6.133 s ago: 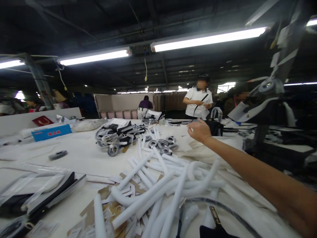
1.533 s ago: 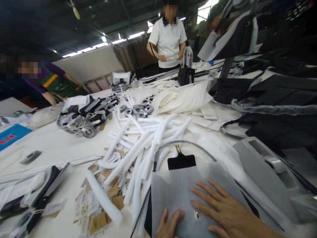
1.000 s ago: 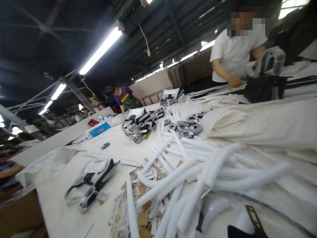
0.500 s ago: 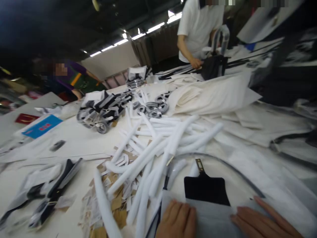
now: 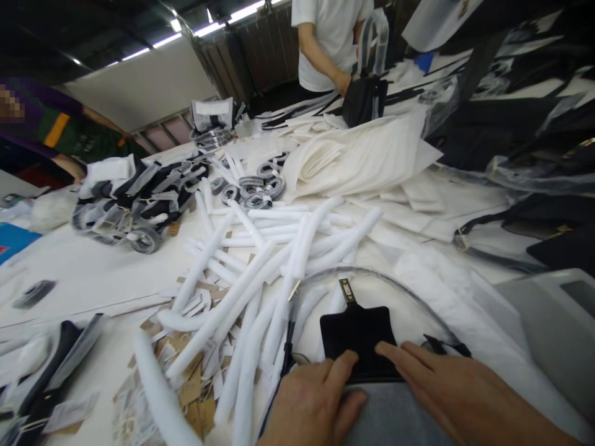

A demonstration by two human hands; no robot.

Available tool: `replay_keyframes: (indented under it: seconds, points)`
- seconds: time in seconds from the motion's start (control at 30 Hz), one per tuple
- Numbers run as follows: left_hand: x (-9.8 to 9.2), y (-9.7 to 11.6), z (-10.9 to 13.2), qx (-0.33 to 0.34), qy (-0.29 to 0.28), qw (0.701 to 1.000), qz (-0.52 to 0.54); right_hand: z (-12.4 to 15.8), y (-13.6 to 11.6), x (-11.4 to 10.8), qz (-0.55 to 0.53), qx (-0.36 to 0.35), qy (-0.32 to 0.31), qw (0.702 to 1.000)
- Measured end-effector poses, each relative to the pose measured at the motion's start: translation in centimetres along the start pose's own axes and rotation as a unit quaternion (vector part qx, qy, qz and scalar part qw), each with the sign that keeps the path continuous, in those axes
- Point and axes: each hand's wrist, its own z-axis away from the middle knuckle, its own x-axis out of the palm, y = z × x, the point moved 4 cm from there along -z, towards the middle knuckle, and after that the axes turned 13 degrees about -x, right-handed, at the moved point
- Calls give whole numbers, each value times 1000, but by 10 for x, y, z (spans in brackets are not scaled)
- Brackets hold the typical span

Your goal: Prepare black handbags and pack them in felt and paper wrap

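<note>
In front of me is a handbag with a black flap (image 5: 357,331), a gold-coloured metal tab (image 5: 346,291) at its top and a grey sheet (image 5: 393,412) below. A plastic-wrapped handle (image 5: 395,275) arches behind it. My left hand (image 5: 309,396) rests on the bag's left side, forefinger at the flap's lower edge and thumb apart over the grey sheet. My right hand (image 5: 446,378) lies across the right side with its fingers stretched out, the tips touching the flap. Each hand's underside is hidden.
White foam tubes (image 5: 246,297) lie piled beyond the bag, over brown and white tags (image 5: 198,384). Wrapped straps (image 5: 134,198), coiled straps (image 5: 255,189) and folded white sheets (image 5: 362,161) spread behind. A person in a white shirt (image 5: 325,43) handles a black bag (image 5: 365,102); another person (image 5: 60,130) leans in at left.
Both my hands have moved up from the grey sheet to the black flap, and more of my forearms shows. The view has swung to the right, so the surroundings sit further left.
</note>
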Motion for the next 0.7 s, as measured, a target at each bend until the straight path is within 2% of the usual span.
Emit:
replay_keyframes:
  seconds: [0.1,0.17,0.23,0.3,0.37,0.43,0.53,0.7]
  points:
    - [11,0,-3,1,-23,999,-38,-11,2,13,105,-3,-50,993]
    - [13,3,-4,8,-10,998,-66,-16,1,11,124,-8,-24,992]
    - [13,8,-2,24,20,996,-82,-18,-4,2,124,-25,40,991]
    - [12,16,2,43,71,993,-84,-17,-13,-10,106,-74,87,988]
    - [14,24,11,69,125,987,-69,-12,-23,-18,88,-123,76,986]
    - [17,27,23,88,145,984,-46,-3,-32,-21,95,-140,27,985]
    - [19,24,40,103,117,988,-23,13,-39,-20,117,-126,-50,984]
    - [13,17,57,168,-11,981,-100,28,-36,-8,73,-72,-105,989]
